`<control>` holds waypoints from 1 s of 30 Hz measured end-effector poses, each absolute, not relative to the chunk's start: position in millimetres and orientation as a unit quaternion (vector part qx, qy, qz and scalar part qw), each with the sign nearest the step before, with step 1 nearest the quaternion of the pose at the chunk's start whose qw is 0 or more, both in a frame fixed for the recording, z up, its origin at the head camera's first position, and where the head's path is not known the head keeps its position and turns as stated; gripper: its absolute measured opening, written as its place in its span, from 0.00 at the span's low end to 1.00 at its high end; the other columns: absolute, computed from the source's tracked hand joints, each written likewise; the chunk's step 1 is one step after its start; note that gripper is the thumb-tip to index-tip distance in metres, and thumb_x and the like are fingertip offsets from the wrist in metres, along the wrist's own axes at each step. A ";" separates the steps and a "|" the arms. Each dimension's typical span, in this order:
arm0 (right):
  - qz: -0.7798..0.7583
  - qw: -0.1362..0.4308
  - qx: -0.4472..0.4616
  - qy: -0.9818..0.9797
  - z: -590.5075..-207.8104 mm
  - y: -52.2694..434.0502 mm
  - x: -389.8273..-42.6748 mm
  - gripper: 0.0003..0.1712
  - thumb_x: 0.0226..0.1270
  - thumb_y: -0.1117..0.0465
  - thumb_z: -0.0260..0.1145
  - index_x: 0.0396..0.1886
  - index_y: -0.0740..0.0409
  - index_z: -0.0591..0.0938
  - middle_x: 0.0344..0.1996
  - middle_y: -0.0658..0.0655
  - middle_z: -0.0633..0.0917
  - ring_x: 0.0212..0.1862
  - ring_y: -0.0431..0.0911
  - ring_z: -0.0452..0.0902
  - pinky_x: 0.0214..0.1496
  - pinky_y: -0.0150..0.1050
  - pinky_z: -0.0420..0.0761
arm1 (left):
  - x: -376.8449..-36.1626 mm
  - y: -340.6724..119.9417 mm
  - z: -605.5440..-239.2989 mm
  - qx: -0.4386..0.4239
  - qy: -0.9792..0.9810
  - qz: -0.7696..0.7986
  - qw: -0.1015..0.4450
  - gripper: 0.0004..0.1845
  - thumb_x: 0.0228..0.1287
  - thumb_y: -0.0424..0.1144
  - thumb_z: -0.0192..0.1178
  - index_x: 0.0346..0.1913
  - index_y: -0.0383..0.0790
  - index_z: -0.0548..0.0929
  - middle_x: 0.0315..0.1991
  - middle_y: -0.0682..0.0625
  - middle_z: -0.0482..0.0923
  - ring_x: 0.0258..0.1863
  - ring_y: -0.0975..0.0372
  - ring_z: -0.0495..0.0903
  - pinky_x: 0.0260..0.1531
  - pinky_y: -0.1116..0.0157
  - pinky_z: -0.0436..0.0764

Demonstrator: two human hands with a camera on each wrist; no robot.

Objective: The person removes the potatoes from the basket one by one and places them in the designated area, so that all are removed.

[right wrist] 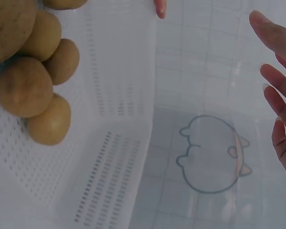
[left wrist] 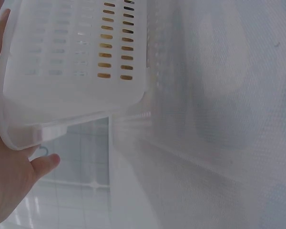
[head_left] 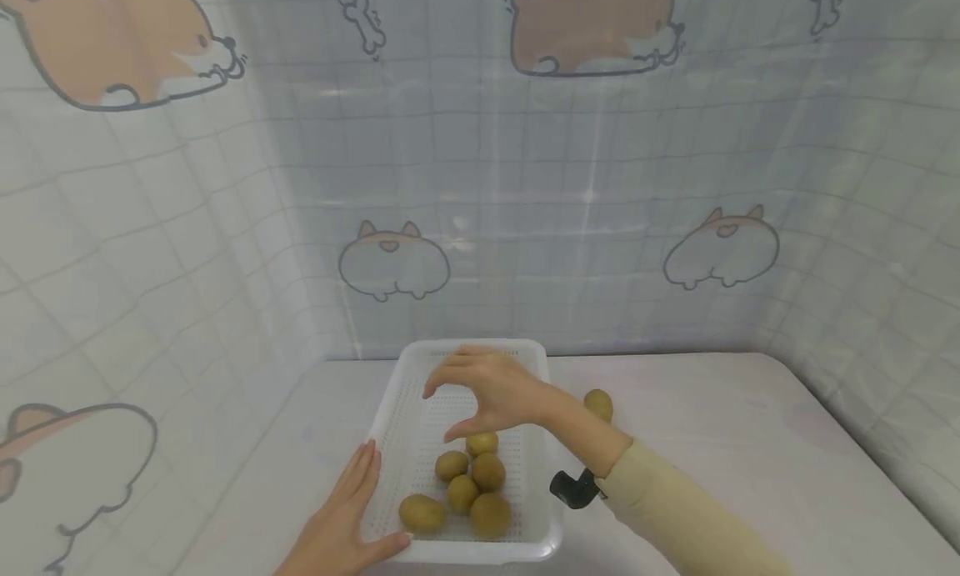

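Note:
A white perforated plastic basket stands lengthwise in front of me in the head view. Several potatoes lie grouped at its near end. My left hand rests at the near left corner, fingers straight along the left rim and thumb over the front rim. In the left wrist view that hand's thumb shows by the basket's edge. Above the middle of the basket is my right hand, thumb and fingers spread in a C with nothing between them. The right wrist view shows its fingers apart from the potatoes.
Another potato lies on the white table cover to the basket's right, partly behind my right forearm. A black device sits by the right sleeve. Sheeting printed with cartoon dogs hangs around the back and sides.

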State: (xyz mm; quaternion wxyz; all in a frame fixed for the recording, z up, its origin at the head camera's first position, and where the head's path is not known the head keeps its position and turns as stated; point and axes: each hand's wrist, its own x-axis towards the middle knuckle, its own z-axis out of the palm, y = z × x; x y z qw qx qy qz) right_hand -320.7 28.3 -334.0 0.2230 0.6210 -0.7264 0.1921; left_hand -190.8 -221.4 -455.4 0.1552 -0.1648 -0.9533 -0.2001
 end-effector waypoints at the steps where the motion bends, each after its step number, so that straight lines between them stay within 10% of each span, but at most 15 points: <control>1: 0.189 0.220 0.623 -0.726 -334.6 25.3 -320.4 0.28 0.44 0.39 0.70 0.44 0.45 0.79 0.45 0.40 0.79 0.51 0.35 0.70 0.55 0.28 0.67 | -191.0 -221.1 -455.0 -0.163 -0.954 -0.202 0.150 0.56 0.43 0.63 0.64 0.68 0.31 0.52 0.69 0.39 0.46 0.67 0.48 0.48 0.47 0.42 0.69; 30: 0.057 0.145 0.616 -0.772 -380.4 -30.4 -328.9 0.27 0.42 0.36 0.69 0.45 0.37 0.78 0.46 0.36 0.77 0.47 0.32 0.68 0.48 0.28 0.70 | -187.6 -225.9 -449.8 -0.148 -0.965 -0.196 0.086 0.61 0.41 0.71 0.57 0.69 0.30 0.48 0.71 0.41 0.39 0.68 0.49 0.44 0.49 0.45 0.70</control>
